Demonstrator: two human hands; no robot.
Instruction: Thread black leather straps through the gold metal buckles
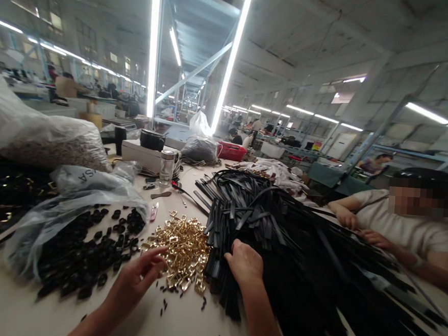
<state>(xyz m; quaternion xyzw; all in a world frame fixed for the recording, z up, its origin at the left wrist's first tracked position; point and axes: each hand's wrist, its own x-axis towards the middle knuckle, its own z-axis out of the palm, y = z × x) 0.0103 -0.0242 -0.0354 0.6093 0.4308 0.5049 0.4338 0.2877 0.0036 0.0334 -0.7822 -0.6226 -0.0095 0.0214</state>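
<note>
My left hand (140,273), thumb and fingers parted, is at the gold buckles' (185,247) near edge. My right hand (246,264) curls over black straps (239,217) alongside; whether it grips one, I cannot tell. Apparent step: picking parts. Isolating one buckle calls for a fine pinch.

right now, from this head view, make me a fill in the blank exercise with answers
1. The heaped metal buckles are ____ in colour.
2. The camera wearer's hand at the black straps is the ____ one.
3. The small loops left of the buckles are ____ in colour.
4. Beyond the straps, the basket is ____ in colour.

Missing words: gold; right; black; red.
</note>
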